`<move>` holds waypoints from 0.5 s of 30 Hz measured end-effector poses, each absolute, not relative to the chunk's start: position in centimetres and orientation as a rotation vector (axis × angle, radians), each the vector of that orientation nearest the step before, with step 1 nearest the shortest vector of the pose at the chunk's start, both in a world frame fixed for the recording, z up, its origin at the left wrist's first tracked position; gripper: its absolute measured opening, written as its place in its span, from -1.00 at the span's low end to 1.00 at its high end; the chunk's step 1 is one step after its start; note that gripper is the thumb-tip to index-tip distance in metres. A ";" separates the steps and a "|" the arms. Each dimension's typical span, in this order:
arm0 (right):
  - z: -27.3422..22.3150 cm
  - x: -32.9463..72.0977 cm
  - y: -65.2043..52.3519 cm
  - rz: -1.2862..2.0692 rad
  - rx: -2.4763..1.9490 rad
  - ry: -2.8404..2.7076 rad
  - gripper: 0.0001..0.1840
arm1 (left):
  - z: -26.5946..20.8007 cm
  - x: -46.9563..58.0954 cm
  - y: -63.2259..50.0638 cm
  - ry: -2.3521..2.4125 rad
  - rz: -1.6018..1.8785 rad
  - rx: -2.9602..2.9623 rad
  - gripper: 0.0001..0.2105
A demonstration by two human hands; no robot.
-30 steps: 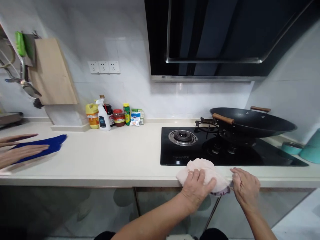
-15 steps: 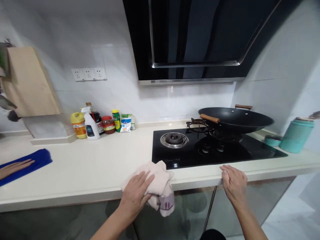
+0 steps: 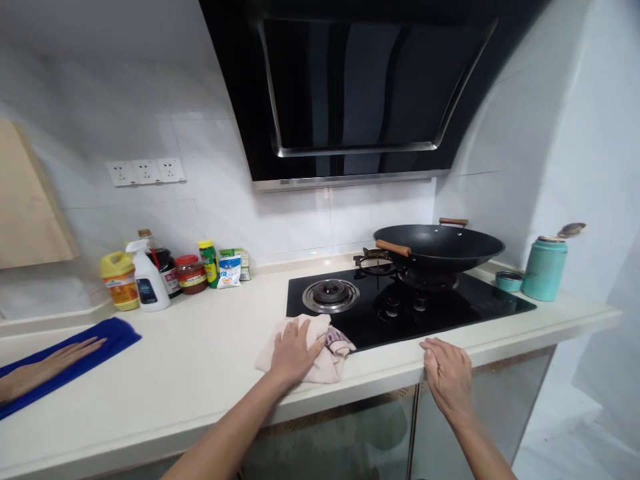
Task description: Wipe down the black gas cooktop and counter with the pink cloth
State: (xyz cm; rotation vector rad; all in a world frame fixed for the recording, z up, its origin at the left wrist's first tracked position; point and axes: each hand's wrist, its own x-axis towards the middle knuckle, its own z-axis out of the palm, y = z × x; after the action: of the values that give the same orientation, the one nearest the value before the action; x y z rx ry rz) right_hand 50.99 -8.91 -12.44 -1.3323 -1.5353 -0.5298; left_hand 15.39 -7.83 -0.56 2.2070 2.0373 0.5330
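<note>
Under my left hand (image 3: 294, 353), a pale pink cloth (image 3: 325, 363) lies bunched on the white countertop (image 3: 210, 360), at the front left corner of the black gas stove (image 3: 370, 327). The fingers press down over the cloth, and one purple-marked end of it touches the stove's edge. My right hand (image 3: 449, 377) rests at the counter's front edge, just before the stove. Its fingers are curled together with the thumb against them, and no object shows in it.
At the left, another person's hand (image 3: 55, 367) lies on a blue cloth (image 3: 117, 330). A spray bottle (image 3: 150, 283), jars and packets stand along the wall. A black wok (image 3: 440, 250) sits on the right burner, near a teal canister (image 3: 545, 270). A range hood (image 3: 345, 93) hangs above.
My left hand has moved the pink cloth up from over the counter's edge onto the countertop by the stove. My right hand stays at the edge. The view has shifted.
</note>
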 end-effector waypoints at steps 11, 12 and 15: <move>-6.6 46.7 -10.5 -0.244 -1.373 -1.665 -0.63 | 0.6 25.0 -4.7 1.291 0.505 2.295 -0.22; -5.6 45.5 -10.6 -0.208 -1.329 -1.739 -0.61 | 0.7 25.4 -4.4 1.230 0.544 2.264 -0.27; -3.2 41.6 -10.4 -0.080 -1.379 -1.960 -0.51 | 0.9 24.5 -3.6 1.173 0.666 2.168 -0.38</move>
State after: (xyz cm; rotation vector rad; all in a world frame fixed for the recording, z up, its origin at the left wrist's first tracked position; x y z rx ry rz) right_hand 41.57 -10.36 -3.19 -1.3787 -1.9595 -0.0805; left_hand 24.52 -3.63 0.86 2.1681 1.1732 0.6664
